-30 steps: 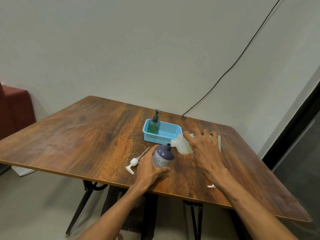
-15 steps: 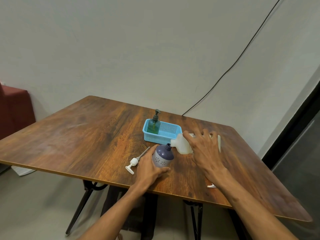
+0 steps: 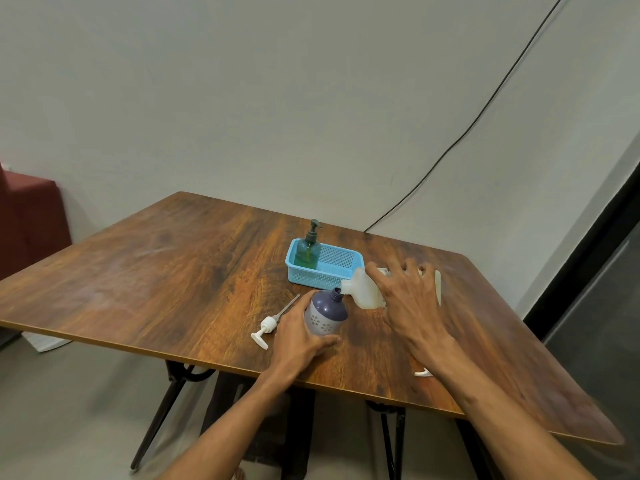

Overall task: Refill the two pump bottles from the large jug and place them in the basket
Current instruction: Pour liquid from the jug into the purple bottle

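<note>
A purple pump bottle (image 3: 326, 313) with its top off stands on the wooden table (image 3: 173, 282), and my left hand (image 3: 300, 336) grips its side. My right hand (image 3: 412, 306) holds the large whitish jug (image 3: 362, 291) tipped over on its side, its spout right at the purple bottle's open neck. The bottle's white pump head (image 3: 267, 328) lies on the table just left of my left hand. A green pump bottle (image 3: 308, 251) with its pump on stands in the left end of the blue basket (image 3: 341, 263) behind.
A small white cap (image 3: 423, 373) lies near the table's front edge under my right forearm. A black cable (image 3: 450, 147) runs down the wall to the table's back edge. A dark red seat (image 3: 27, 216) stands at the far left.
</note>
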